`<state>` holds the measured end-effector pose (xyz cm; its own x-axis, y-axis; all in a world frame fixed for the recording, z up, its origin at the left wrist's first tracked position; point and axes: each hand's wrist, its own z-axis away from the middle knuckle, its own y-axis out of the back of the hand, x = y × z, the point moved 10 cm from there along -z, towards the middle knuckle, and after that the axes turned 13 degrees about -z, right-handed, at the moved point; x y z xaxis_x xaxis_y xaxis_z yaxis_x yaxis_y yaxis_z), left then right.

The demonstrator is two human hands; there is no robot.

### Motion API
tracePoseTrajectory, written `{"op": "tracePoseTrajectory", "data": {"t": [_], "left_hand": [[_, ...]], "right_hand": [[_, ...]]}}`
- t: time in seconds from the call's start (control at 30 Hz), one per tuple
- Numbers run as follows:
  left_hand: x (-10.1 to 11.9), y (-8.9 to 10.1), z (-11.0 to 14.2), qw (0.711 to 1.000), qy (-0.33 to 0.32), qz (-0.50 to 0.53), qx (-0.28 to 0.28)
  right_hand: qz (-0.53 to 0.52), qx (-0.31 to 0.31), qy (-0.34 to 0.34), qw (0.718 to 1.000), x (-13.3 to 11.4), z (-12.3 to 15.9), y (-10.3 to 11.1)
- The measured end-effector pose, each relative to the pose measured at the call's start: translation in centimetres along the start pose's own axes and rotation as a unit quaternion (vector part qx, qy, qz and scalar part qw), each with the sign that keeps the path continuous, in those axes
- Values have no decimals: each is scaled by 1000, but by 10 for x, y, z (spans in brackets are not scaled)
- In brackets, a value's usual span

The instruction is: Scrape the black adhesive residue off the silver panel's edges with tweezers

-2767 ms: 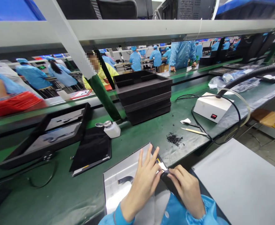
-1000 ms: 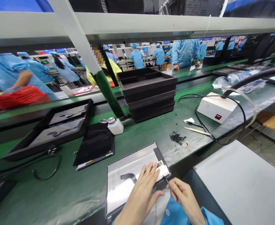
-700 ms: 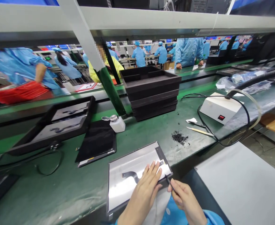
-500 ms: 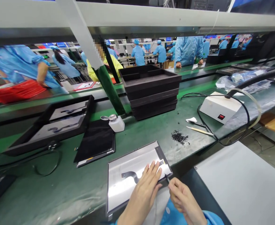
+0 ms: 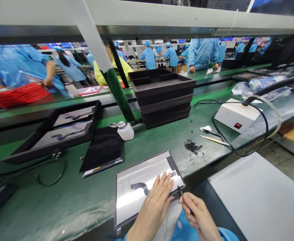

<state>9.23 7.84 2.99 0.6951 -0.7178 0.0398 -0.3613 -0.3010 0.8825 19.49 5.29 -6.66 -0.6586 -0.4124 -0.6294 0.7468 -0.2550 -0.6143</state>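
Observation:
A display panel (image 5: 141, 172) with a silvery back lies at the near edge of the green bench. A dark flex cable (image 5: 139, 186) curves across it. My left hand (image 5: 157, 201) rests flat on the panel, fingers stretched out, covering part of the cable. At the panel's right corner, my right hand (image 5: 195, 211) pinches a thin dark tweezers-like tool (image 5: 180, 190). The tool's tip is at the panel edge; whether it grips anything there is too small to tell.
Black shreds (image 5: 192, 146) lie beyond the panel, near a thin knife (image 5: 214, 140). Dark panels (image 5: 103, 150), a dispenser bottle (image 5: 125, 131), stacked black trays (image 5: 163, 97) and a white box (image 5: 237, 115) with a hose stand farther back. Co-workers in blue are across the bench.
The tool's tip and my right hand have shifted very slightly at the panel's corner. My left hand stays flat on the panel. The view has moved slightly.

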Motion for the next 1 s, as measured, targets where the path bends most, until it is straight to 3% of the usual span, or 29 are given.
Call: {"op": "tracePoseTrajectory", "data": {"t": [1.0], "left_hand": [[3, 5, -3, 1000, -19, -7, 3]], "right_hand": [[-109, 24, -43, 993, -6, 3, 6]]}}
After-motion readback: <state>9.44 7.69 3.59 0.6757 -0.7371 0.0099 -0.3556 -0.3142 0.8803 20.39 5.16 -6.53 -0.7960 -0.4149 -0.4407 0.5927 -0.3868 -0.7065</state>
